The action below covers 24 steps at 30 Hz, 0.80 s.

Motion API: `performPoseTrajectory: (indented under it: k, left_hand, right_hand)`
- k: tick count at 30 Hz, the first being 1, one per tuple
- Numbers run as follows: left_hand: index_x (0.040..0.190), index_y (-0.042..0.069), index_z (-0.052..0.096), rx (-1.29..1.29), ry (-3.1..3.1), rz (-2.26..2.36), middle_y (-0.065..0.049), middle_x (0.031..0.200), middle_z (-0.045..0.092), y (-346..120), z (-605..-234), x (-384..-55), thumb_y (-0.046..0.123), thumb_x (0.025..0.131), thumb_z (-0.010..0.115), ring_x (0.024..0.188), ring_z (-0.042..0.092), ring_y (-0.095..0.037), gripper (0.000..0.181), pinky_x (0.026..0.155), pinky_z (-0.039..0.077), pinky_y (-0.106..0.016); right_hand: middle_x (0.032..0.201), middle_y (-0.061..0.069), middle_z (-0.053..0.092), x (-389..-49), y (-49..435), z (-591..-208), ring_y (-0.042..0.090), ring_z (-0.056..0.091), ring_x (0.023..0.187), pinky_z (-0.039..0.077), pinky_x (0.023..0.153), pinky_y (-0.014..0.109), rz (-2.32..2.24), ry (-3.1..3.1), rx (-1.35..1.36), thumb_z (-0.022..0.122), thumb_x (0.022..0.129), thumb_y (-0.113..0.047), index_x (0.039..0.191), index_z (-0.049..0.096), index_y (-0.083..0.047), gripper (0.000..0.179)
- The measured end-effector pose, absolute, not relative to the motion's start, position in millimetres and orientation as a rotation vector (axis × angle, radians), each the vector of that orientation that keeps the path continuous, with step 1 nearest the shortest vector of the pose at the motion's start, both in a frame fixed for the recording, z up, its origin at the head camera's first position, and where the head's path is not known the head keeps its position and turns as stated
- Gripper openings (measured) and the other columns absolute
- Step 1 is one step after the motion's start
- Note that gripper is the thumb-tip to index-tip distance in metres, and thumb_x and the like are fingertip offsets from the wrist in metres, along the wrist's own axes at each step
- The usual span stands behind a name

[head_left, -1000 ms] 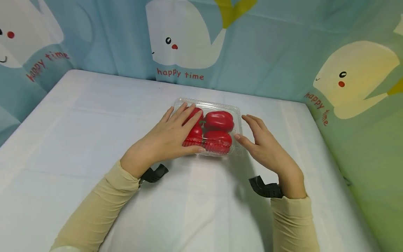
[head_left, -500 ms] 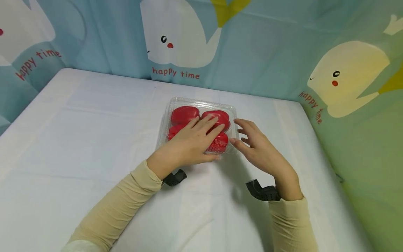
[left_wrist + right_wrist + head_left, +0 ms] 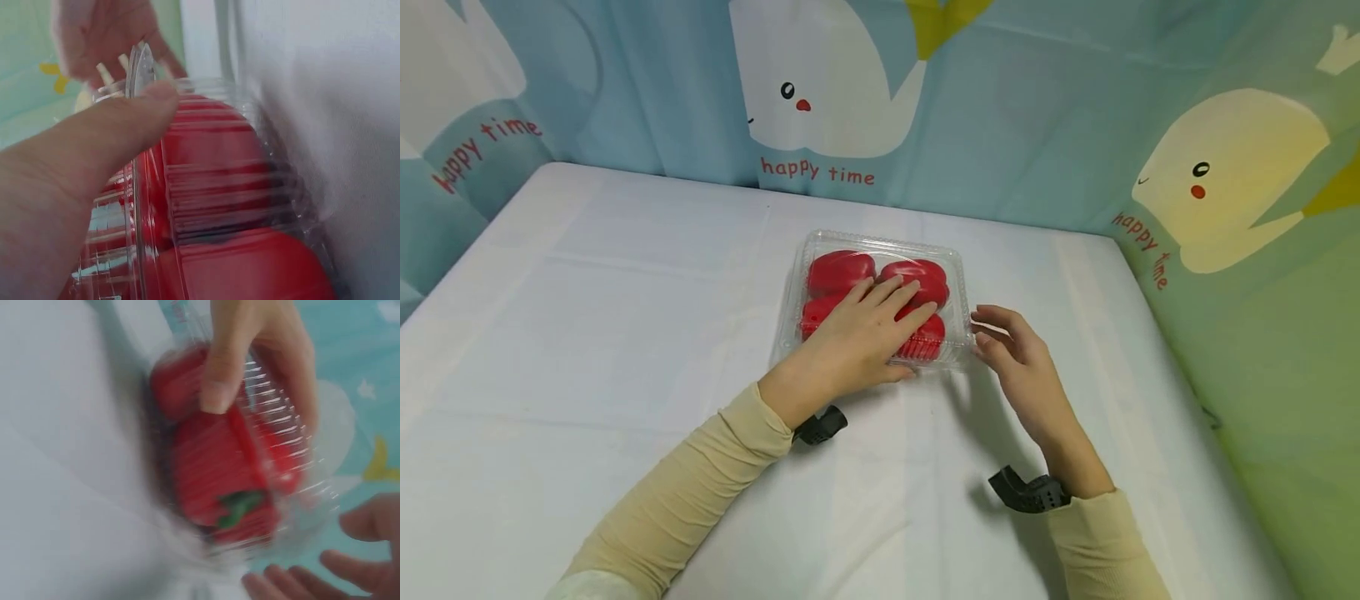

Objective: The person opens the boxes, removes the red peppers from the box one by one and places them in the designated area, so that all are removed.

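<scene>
A clear plastic clamshell box (image 3: 955,327) with its lid down holds several red bell peppers (image 3: 841,272); a green stem (image 3: 239,506) shows in the right wrist view. My left hand (image 3: 859,333) lies across the lid, fingers straight and spread over the peppers. Its thumb (image 3: 119,125) reaches down at the front rim in the left wrist view. At the box's right side is my right hand (image 3: 1018,354), loosely bent, fingertips right at the edge. In the right wrist view its fingers (image 3: 300,581) hold nothing. The left palm hides part of the front peppers.
The box stands on a white-covered table (image 3: 625,333), towards its back. A blue-green curtain (image 3: 1022,108) with whale prints rises behind the table and along its right side. Each wrist wears a black camera mount (image 3: 1030,492).
My left hand has slid right from the left part of the lid to its middle. My right hand has drawn slightly back and down along the box's right side, its fingers more bent.
</scene>
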<state>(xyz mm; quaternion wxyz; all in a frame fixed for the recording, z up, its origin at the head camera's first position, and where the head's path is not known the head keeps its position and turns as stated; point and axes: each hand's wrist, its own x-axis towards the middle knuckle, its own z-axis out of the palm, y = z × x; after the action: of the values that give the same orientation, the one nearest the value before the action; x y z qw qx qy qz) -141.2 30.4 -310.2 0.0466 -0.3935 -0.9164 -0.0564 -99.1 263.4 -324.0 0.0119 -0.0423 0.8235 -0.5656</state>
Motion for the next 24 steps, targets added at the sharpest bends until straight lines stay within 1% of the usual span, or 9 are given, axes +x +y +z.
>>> performPoseTrajectory:
  k: [2, 5, 6, 8, 11, 15, 19, 21, 24]
  left_hand:
    - [0.153, 0.019, 0.037, -1.204, -2.796, -0.184, -0.009, 0.158, 0.038, 31, -312, -141, 0.056, 0.084, 0.071, 0.147, 0.034, -0.031, 0.086, 0.122, 0.024, -0.052]
    - [0.153, 0.020, 0.037, -1.198, -2.800, -0.187, -0.009, 0.158, 0.038, 31, -313, -141, 0.059, 0.085, 0.069, 0.147, 0.034, -0.030, 0.084, 0.122, 0.024, -0.052]
    - [0.153, 0.020, 0.037, -1.193, -2.802, -0.183, -0.009, 0.159, 0.038, 31, -313, -141, 0.059, 0.086, 0.067, 0.147, 0.034, -0.031, 0.084, 0.122, 0.024, -0.052]
    - [0.154, 0.021, 0.036, -1.182, -2.803, -0.169, -0.009, 0.159, 0.037, 31, -314, -141, 0.061, 0.087, 0.065, 0.147, 0.033, -0.031, 0.083, 0.122, 0.023, -0.053]
    - [0.155, 0.021, 0.034, -1.168, -2.810, -0.154, -0.009, 0.160, 0.037, 31, -313, -140, 0.062, 0.089, 0.062, 0.148, 0.033, -0.031, 0.083, 0.123, 0.022, -0.053]
    - [0.156, 0.021, 0.032, -1.166, -2.814, -0.141, -0.009, 0.160, 0.036, 31, -313, -141, 0.062, 0.090, 0.059, 0.148, 0.032, -0.032, 0.082, 0.123, 0.022, -0.053]
    - [0.156, 0.020, 0.033, -1.174, -2.807, -0.151, -0.010, 0.160, 0.036, 32, -313, -141, 0.061, 0.090, 0.059, 0.148, 0.033, -0.033, 0.082, 0.123, 0.022, -0.053]
    - [0.156, 0.020, 0.033, -1.170, -2.811, -0.155, -0.010, 0.160, 0.036, 33, -314, -141, 0.061, 0.091, 0.058, 0.148, 0.033, -0.033, 0.081, 0.123, 0.021, -0.053]
    - [0.156, 0.020, 0.032, -1.162, -2.828, -0.136, -0.009, 0.161, 0.035, 35, -312, -141, 0.062, 0.092, 0.056, 0.149, 0.032, -0.033, 0.080, 0.123, 0.020, -0.053]
  right_hand:
    - [0.135, 0.009, 0.052, -98, 266, -334, 0.015, 0.056, 0.122, 0.052, 0.096, 0.019, -1.976, 2.395, -0.085, 0.045, 0.105, -0.014, 0.141, 0.041, 0.002, 0.040]
    - [0.124, 0.004, 0.057, -99, 270, -349, 0.010, 0.059, 0.110, 0.054, 0.091, 0.021, -2.255, 2.037, -0.033, 0.042, 0.105, -0.008, 0.138, 0.043, 0.002, 0.035]
    - [0.120, 0.002, 0.059, -100, 272, -354, 0.009, 0.060, 0.107, 0.054, 0.090, 0.021, -2.317, 1.912, -0.024, 0.041, 0.105, -0.007, 0.137, 0.045, 0.000, 0.033]
    - [0.114, 0.001, 0.062, -103, 275, -361, 0.009, 0.061, 0.100, 0.054, 0.086, 0.023, -2.415, 1.678, -0.004, 0.040, 0.105, -0.005, 0.135, 0.048, -0.005, 0.031]
    - [0.110, 0.001, 0.063, -106, 279, -368, 0.012, 0.061, 0.096, 0.055, 0.084, 0.025, -2.502, 1.414, 0.005, 0.039, 0.104, -0.002, 0.134, 0.051, -0.007, 0.032]
    - [0.111, 0.005, 0.060, -106, 281, -370, 0.016, 0.058, 0.094, 0.055, 0.084, 0.028, -2.549, 1.243, -0.027, 0.037, 0.102, 0.002, 0.138, 0.048, -0.007, 0.038]
    - [0.114, 0.008, 0.055, -105, 284, -371, 0.017, 0.053, 0.087, 0.054, 0.088, 0.031, -2.571, 1.091, -0.061, 0.028, 0.099, 0.006, 0.143, 0.041, -0.006, 0.047]
    - [0.117, 0.010, 0.055, -105, 285, -373, 0.017, 0.054, 0.086, 0.054, 0.090, 0.032, -2.572, 1.056, -0.073, 0.026, 0.098, 0.007, 0.144, 0.039, -0.006, 0.050]
    - [0.121, 0.010, 0.055, -104, 286, -372, 0.016, 0.056, 0.085, 0.055, 0.093, 0.033, -2.568, 1.058, -0.074, 0.026, 0.097, 0.009, 0.144, 0.039, -0.006, 0.051]
